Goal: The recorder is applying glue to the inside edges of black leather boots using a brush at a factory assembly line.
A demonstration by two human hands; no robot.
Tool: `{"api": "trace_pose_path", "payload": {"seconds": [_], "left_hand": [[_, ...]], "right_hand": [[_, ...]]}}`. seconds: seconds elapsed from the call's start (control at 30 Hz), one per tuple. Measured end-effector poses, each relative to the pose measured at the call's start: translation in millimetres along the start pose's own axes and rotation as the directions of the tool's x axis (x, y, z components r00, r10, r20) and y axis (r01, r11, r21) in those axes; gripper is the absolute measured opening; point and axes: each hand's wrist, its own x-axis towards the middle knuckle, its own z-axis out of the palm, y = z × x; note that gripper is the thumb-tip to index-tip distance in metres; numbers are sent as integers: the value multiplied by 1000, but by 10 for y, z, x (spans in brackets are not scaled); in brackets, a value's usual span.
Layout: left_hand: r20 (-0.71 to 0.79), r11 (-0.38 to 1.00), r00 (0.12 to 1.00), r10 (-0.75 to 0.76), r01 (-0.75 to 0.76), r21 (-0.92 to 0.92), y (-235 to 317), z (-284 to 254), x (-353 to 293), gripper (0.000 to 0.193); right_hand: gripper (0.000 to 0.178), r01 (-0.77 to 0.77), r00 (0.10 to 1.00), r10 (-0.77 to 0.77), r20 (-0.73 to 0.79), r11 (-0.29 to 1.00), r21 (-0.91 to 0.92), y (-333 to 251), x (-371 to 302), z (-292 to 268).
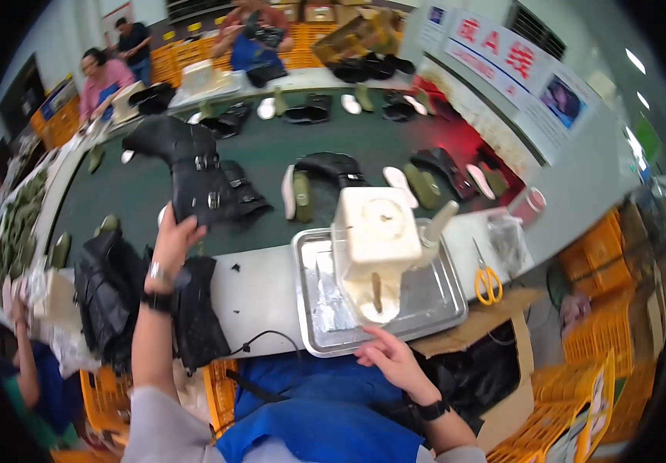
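Note:
My left hand (pixel 175 238) is stretched out over the near side of the green belt. Its fingers are closed on the shaft end of a black boot (pixel 190 166) with buckled straps, whose toe points up and left. Another black boot (pixel 242 193) lies on the belt just beside it. My right hand (pixel 391 361) holds nothing, fingers apart, at the front edge of a metal tray (pixel 317 328). On that tray stands a cream block-shaped container (pixel 379 231) with a brownish stick or brush (pixel 377 292) at its lower front.
Boots, green inserts (pixel 302 195) and pale insoles (pixel 400 185) lie along the green belt (pixel 248 231). Yellow-handled scissors (pixel 488 284) lie right of the tray. Black boots (pixel 109 293) stand at near left. An open carton (pixel 522 363) and orange crates (pixel 580 401) flank my right. Other people work around the belt.

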Motion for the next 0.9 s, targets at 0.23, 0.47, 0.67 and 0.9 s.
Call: {"api": "trace_pose_path", "payload": {"seconds": [0.23, 0.47, 0.67, 0.9], "left_hand": [[-468, 758, 863, 189, 175, 629, -641, -1250, 1660, 43], [-861, 764, 502, 79, 524, 375, -898, -1694, 1667, 35], [-914, 863, 405, 16, 456, 217, -1183, -2422, 1861, 30], [-962, 703, -79, -263, -699, -135, -1082, -2358, 1861, 48]], "right_hand": [[32, -116, 992, 112, -60, 991, -66, 169, -257, -98], [30, -147, 989, 143, -37, 982, -119, -25, -273, 196], [29, -181, 982, 174, -69, 977, -110, 31, -126, 250], [28, -220, 975, 213, -59, 962, -161, -43, 13, 348]]}}
